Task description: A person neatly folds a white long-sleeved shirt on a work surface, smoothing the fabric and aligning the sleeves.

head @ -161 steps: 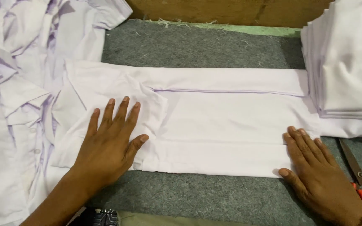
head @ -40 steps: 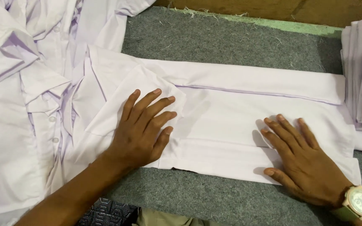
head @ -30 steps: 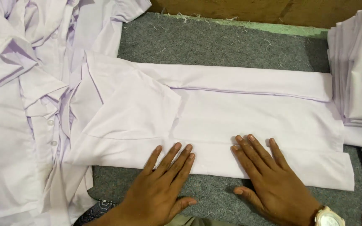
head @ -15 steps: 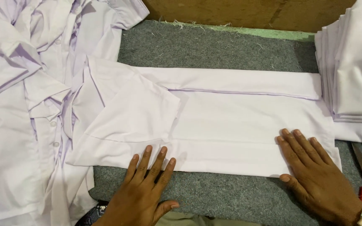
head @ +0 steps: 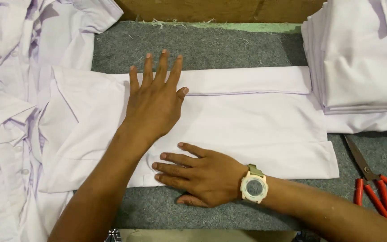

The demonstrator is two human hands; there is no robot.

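Observation:
A white shirt (head: 256, 130) lies folded into a long band across the grey felt table (head: 229, 45). My left hand (head: 155, 101) rests flat on its upper left part, fingers spread and reaching the far edge of the fold. My right hand (head: 200, 175), with a pale wristwatch (head: 254, 186) on the wrist, lies flat on the shirt's near edge, its fingers pointing left under my left forearm. Neither hand holds anything.
A heap of loose white shirts (head: 19, 112) covers the left side. A stack of folded white shirts (head: 363, 54) stands at the right. Red-handled scissors (head: 372, 179) lie at the near right. A wooden board (head: 220, 9) runs along the far edge.
My left hand has moved up from the near edge to the shirt's upper left. My right hand has slid left along the near edge, from the right end to the middle.

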